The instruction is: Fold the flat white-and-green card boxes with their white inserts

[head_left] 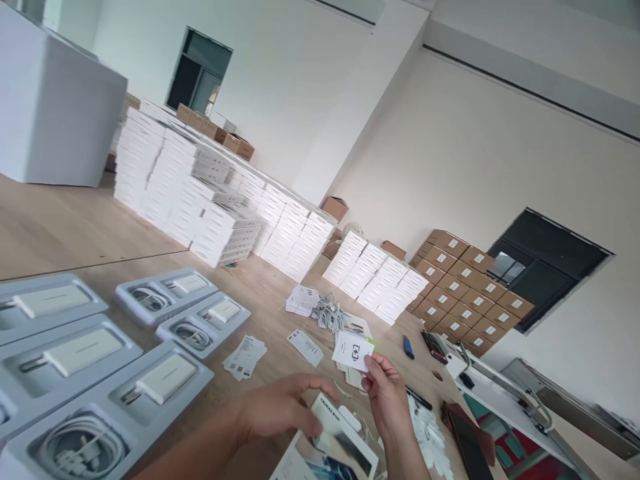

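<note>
My right hand (390, 397) pinches a small white leaflet (351, 351) with a black battery symbol, between thumb and fingers. At the bottom centre, my left hand (283, 407) grips the upper end of a white printed box (350, 443), whose lower part runs out of the frame. Beyond the hands lie a stack of white leaflets (302, 300), a bundle of grey-white cables (329, 313) and a loose printed card (305, 347). A fanned pile of cards (245, 357) lies left of them.
Grey trays (150, 407) with white chargers (167, 378) and coiled cables fill the left. Stacks of white boxes (225, 233) line the table's far side. On the right are a dark phone (470, 443), a blue object (409, 347) and stacked brown cartons (465, 287).
</note>
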`<state>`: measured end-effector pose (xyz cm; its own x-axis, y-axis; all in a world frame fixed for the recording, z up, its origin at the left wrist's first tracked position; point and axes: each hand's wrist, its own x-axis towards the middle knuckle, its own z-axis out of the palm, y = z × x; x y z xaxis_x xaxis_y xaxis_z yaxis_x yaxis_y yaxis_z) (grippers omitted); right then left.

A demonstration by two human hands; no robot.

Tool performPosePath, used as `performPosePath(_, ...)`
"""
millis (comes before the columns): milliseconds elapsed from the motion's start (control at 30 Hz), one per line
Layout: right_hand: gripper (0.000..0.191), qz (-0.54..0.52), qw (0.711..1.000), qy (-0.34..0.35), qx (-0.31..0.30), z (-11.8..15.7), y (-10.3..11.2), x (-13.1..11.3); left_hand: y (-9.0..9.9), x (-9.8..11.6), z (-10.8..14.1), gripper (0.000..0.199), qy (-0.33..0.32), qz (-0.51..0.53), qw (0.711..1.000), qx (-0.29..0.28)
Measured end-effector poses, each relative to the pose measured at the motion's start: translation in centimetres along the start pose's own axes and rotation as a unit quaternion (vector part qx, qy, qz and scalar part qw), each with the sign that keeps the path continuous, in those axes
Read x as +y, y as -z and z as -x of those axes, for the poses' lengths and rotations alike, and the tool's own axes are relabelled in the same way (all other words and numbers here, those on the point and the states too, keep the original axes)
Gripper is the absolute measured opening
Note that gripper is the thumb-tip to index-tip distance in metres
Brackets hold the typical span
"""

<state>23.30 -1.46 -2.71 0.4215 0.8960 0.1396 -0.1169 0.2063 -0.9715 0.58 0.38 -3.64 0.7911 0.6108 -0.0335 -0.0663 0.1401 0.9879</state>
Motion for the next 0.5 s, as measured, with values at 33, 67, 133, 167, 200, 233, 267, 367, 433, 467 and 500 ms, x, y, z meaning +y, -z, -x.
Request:
performPosePath(33,0.035,0.002,1.000,0.002,-0.002,0.3,0.3,-0.1,0.0,0.2,0.2,0.051,-0.020,-0.004,1.000,-0.006)
performPosePath(67,0.033,0.009,1.000,0.002,-0.013,0.7,0.5,-0.2,0.0,0.4,0.4,0.057,-0.038,0.001,0.999,-0.020)
performPosePath(133,0.029,0.037,0.997,-0.008,-0.060,1.3,0.3,-0.3,-0.3,0.9,0.7,0.068,-0.062,0.035,0.996,-0.051)
performPosePath(167,0.027,0.054,0.994,-0.015,-0.091,1.5,0.1,-0.4,-0.4,1.1,0.7,0.072,-0.066,0.054,0.994,-0.064)
performPosePath(200,0.025,0.068,0.991,-0.018,-0.118,1.7,0.0,-0.5,-0.6,1.2,0.8,0.074,-0.065,0.068,0.993,-0.070)
performPosePath(233,0.023,0.082,0.987,-0.014,-0.137,1.9,-0.2,-0.7,-0.7,1.4,0.8,0.076,-0.059,0.071,0.993,-0.071)
performPosePath(267,0.022,0.096,0.984,-0.003,-0.149,2.0,-0.2,-0.9,-0.7,1.5,0.8,0.076,-0.052,0.062,0.994,-0.068)
performPosePath(367,0.027,0.182,0.966,0.059,-0.172,2.3,-0.2,-1.3,-0.6,1.4,0.8,0.075,-0.028,0.001,0.998,-0.061)
performPosePath(433,0.023,0.268,0.939,0.102,-0.187,2.5,-0.2,-1.4,-0.5,1.1,0.7,0.074,-0.022,-0.031,0.998,-0.054)
performPosePath(467,0.021,0.314,0.921,0.124,-0.193,2.6,-0.2,-1.3,-0.4,1.0,0.7,0.073,-0.021,-0.041,0.998,-0.049)
performPosePath(500,0.020,0.357,0.902,0.145,-0.194,2.6,-0.2,-1.3,-0.4,0.9,0.8,0.071,-0.019,-0.048,0.998,-0.044)
